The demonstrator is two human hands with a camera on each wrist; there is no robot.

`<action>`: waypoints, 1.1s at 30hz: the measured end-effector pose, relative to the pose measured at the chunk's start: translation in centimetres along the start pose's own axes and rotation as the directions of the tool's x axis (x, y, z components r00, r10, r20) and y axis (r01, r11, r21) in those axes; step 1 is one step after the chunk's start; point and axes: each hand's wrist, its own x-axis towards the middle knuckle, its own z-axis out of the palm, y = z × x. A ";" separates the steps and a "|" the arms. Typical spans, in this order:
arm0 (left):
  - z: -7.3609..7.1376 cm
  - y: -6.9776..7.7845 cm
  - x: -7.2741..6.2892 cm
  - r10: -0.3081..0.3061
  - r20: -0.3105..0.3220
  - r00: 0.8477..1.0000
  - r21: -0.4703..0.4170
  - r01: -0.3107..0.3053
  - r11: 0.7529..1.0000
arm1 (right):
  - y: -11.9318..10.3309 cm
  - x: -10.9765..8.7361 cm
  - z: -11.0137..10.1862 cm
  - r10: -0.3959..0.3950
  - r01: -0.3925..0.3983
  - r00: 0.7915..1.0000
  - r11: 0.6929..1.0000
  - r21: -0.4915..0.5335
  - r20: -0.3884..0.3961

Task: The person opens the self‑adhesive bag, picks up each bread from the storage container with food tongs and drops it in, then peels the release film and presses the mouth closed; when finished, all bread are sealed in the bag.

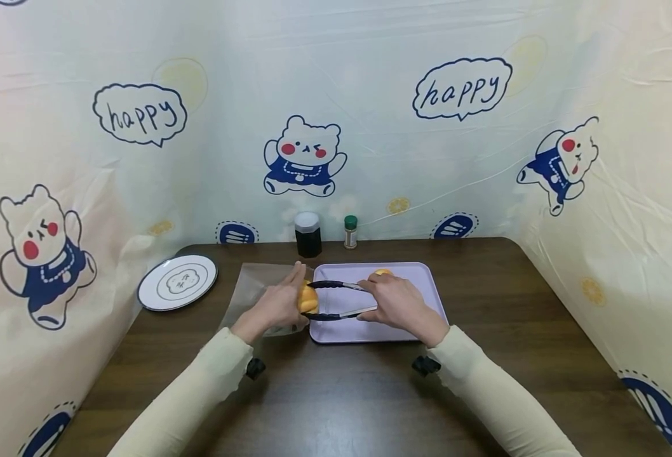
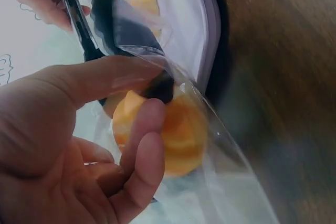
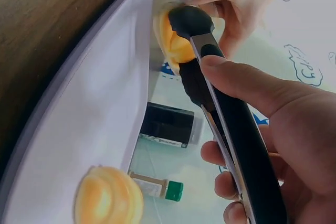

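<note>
Two forearms in pale cream sleeves [image 1: 504, 397] rise from the bottom edge of the head view, the left forearm [image 1: 190, 387] from lower left and the right forearm [image 1: 479, 368] from lower right, slanting inward. Bare wrists [image 1: 246, 327] lead to hands near the centre: the left hand [image 1: 279, 303] back upward, the right hand [image 1: 397, 304] slightly apart from it, angled leftward. In the left wrist view, the left hand fills the lower left, thumb [image 2: 105, 80] stretched rightward above bent fingers [image 2: 149, 153]. In the right wrist view, the right hand enters from the right, thumb laid straight (pointing upper left), fingers curled in a grip.
</note>
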 end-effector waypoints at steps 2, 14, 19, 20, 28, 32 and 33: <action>0.1 0.2 -0.1 -0.001 0.015 1.000 -0.017 0.001 1.000 | 0.0 0.0 0.1 0.003 -0.003 1.000 1.000 0.013 -0.004; 0.6 0.4 0.1 0.017 0.038 0.999 -0.041 -0.015 0.999 | -0.3 0.1 0.5 0.027 -0.027 1.000 1.000 0.005 -0.001; 0.4 0.5 0.0 0.004 0.043 0.999 -0.059 -0.001 0.998 | -0.2 0.0 0.4 -0.002 0.002 1.000 1.000 -0.005 -0.022; 0.4 0.5 0.0 0.016 0.035 0.999 -0.064 -0.013 0.998 | -0.2 0.1 0.4 0.008 -0.008 1.000 1.000 0.001 -0.017; 1.0 0.8 -0.1 0.030 0.032 0.999 -0.058 -0.028 0.998 | -1.1 0.3 0.6 0.102 -0.106 0.993 0.992 0.071 0.063; 1.0 0.6 0.0 -0.022 0.060 0.998 -0.057 0.026 0.998 | -1.1 0.3 0.6 0.110 -0.115 0.991 0.991 0.073 0.076; 0.9 0.5 0.0 -0.025 0.059 0.998 -0.052 0.029 0.998 | -1.0 0.3 0.6 0.115 -0.121 0.990 0.990 0.071 0.078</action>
